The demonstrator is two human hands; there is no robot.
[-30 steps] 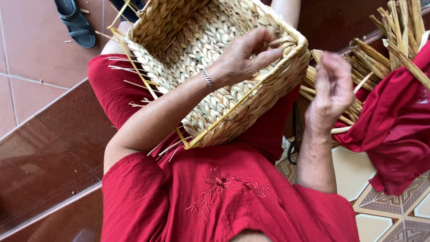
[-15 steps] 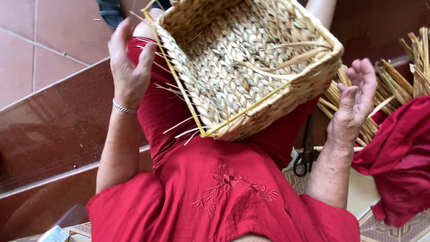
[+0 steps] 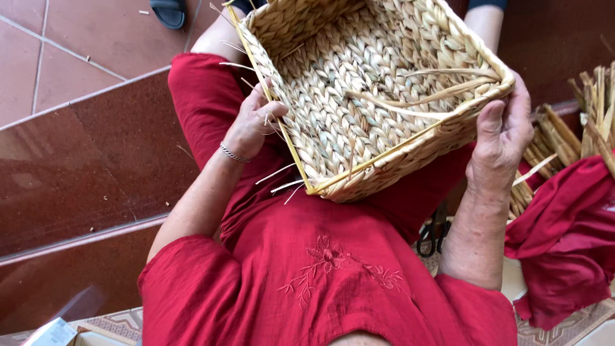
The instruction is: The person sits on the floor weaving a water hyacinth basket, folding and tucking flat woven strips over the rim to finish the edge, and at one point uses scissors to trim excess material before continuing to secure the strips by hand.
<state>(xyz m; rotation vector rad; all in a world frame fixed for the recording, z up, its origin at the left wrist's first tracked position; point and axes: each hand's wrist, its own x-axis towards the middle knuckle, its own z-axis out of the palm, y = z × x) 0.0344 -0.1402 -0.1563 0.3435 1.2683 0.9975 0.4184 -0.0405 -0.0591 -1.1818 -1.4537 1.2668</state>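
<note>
A square woven straw basket [image 3: 359, 96] rests on my lap, tilted with its open side toward me, and loose straw ends stick out along its left rim. My left hand [image 3: 253, 125] grips the basket's left wall just under the rim; a thin bracelet is on that wrist. My right hand [image 3: 503, 138] clasps the basket's right corner, thumb on the rim. I wear a red embroidered dress [image 3: 320, 269].
A bundle of dried straw stalks [image 3: 580, 122] lies to my right, beside a crumpled red cloth [image 3: 567, 240]. Black scissors [image 3: 434, 232] lie by my right forearm. A dark sandal [image 3: 168, 11] sits on the tiled floor at top left, and a glossy brown step [image 3: 77, 166] runs along my left.
My left hand left the basket's inside, swung out to the left, then took hold of its left wall. My right hand, free before, now clasps the right corner. The basket has turned.
</note>
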